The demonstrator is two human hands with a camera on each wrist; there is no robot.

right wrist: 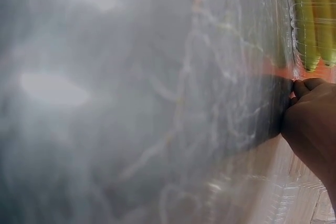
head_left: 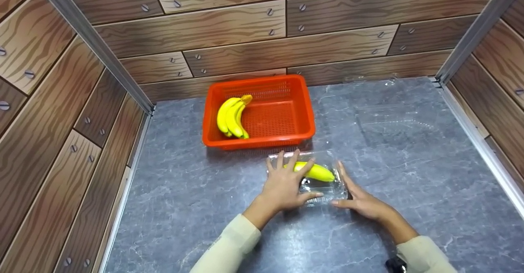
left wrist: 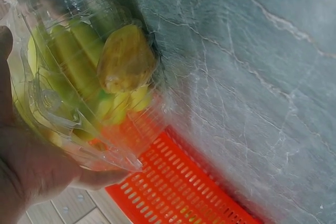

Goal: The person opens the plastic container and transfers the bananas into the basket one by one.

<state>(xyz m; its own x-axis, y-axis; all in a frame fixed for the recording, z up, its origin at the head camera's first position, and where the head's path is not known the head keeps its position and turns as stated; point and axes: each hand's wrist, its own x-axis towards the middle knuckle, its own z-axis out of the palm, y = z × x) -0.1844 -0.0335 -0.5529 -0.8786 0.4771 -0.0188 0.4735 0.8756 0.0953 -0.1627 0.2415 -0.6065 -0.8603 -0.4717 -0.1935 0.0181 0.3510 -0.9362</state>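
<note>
A clear plastic clamshell box lies on the grey marble-look tabletop, just in front of an orange basket. A yellow banana lies inside the box. My left hand rests flat on the box's lid with its fingers spread. My right hand lies against the box's right side, fingers straight and thumb along the front edge. The left wrist view looks through the box at yellow bananas, with my left hand beside it. My right hand touches the clear plastic in the blurred right wrist view.
The orange basket holds a bunch of yellow bananas at its left side. Another clear plastic tray lies on the table at the back right. Wood-print walls close in the left, back and right. The orange basket shows in the left wrist view.
</note>
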